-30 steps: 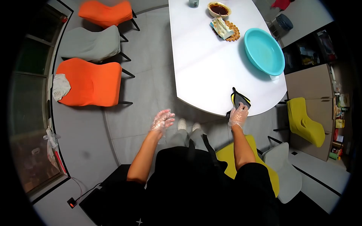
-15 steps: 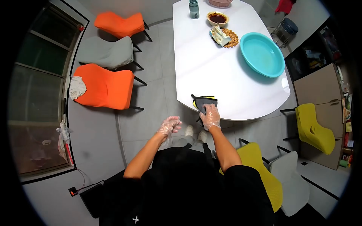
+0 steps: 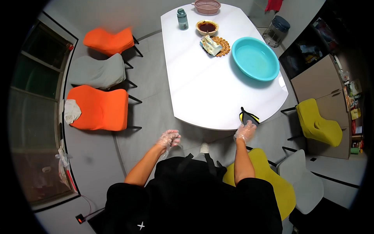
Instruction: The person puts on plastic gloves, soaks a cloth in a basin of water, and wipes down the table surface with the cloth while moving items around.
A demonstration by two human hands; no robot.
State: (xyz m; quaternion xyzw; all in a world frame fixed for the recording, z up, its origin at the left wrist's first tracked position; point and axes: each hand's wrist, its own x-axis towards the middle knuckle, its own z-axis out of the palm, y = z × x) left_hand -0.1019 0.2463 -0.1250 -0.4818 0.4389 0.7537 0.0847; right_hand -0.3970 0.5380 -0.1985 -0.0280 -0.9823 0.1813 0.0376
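Note:
My right hand (image 3: 245, 132), in a clear plastic glove, grips a dark grey cleaning cloth (image 3: 249, 118) with black edging and a yellow strip. The cloth lies against the front right edge of the white table (image 3: 194, 97), and my fingers cover part of it. In front of my body, off the table, my left hand (image 3: 170, 139) hangs in the air in a matching glove. Its fingers are loosely bent and hold nothing that I can see.
On the table stand a turquoise basin (image 3: 255, 58), a bowl of dark sauce (image 3: 207, 28), a crumpled packet (image 3: 210, 45) on a woven mat (image 3: 223, 46), a bottle (image 3: 182, 19) and a pink basket (image 3: 207, 6). Orange chairs (image 3: 99, 108) line the left; a yellow chair (image 3: 255, 163) is beside me.
My right hand has moved the cloth to the right along the table's front edge. My left hand stays off the table, its fingers slightly more bent. The view has shifted a little.

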